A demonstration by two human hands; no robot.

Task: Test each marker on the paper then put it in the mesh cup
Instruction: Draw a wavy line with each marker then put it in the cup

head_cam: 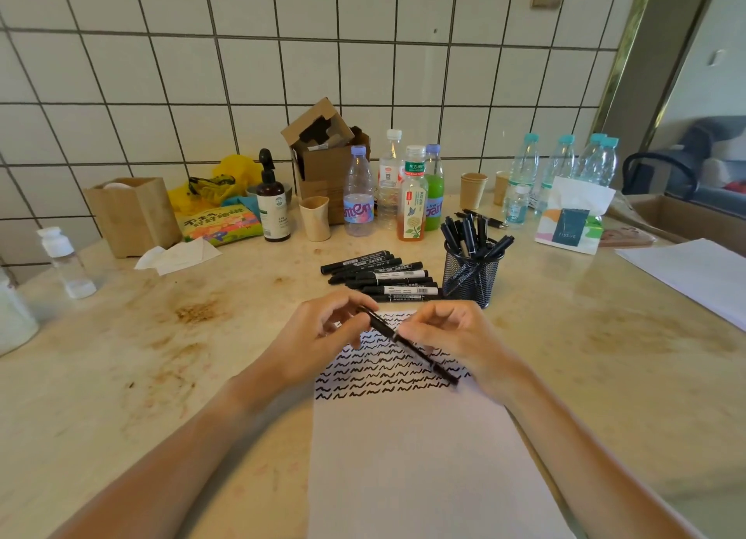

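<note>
Two hands, your left hand [323,328] and right hand [448,332], both pinching one black marker [407,345] slanted above the scribbled paper [424,458], mesh cup [470,276] of markers just beyond, loose markers [379,276] beside it.

Loose markers [379,276] lie left of the mesh cup [470,278], behind the paper [420,450].

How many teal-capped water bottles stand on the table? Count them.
4 teal-capped bottles, in a row far right behind the tissue pack; others may hide behind.
</note>
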